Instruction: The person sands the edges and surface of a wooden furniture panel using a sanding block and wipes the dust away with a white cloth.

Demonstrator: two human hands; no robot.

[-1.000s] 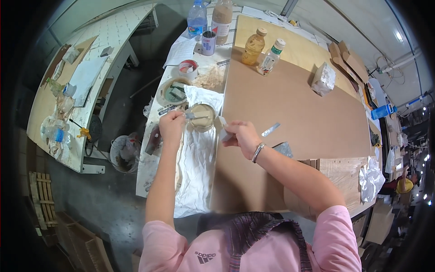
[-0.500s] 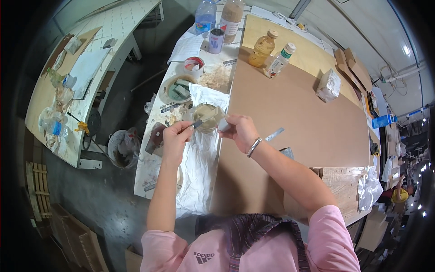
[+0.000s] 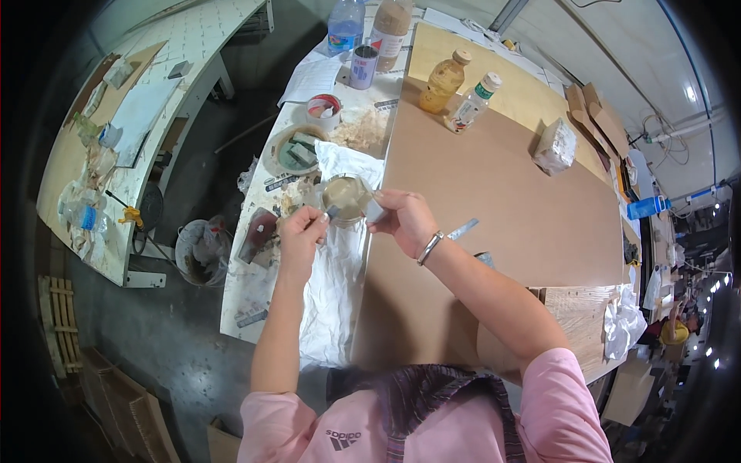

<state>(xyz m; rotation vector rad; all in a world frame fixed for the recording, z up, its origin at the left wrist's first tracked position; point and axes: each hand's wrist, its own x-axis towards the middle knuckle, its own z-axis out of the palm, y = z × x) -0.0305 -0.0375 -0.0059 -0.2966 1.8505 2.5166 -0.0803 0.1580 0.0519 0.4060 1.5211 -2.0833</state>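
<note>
Both my hands meet over a round, shallow bowl [image 3: 346, 187] of cloudy tan liquid, on the strip of work surface left of the brown board. Pinched in my left hand [image 3: 302, 230] is a small flat dark-grey tool [image 3: 333, 210], its tip at the bowl's near-left rim; its exact kind cannot be made out. My right hand [image 3: 404, 217] grips a small flat pale-grey piece [image 3: 373, 210] at the near-right rim, partly hidden by fingers. White crumpled cloth [image 3: 328, 282] lies under and around the bowl.
Beyond the bowl are a basin [image 3: 282, 158] with greenish blocks, a red-and-white tub [image 3: 324, 113] and a purple-white can [image 3: 363, 68]. Two bottles [image 3: 445, 81] and a wrapped white block [image 3: 556, 147] stand on the brown board [image 3: 502, 193]. A grey metal strip [image 3: 463, 228] lies by my right wrist.
The pale strip that reached across the bowl between my hands now shows less, with more of the liquid visible. My hands stay near the rim; the whole view has shifted slightly.
</note>
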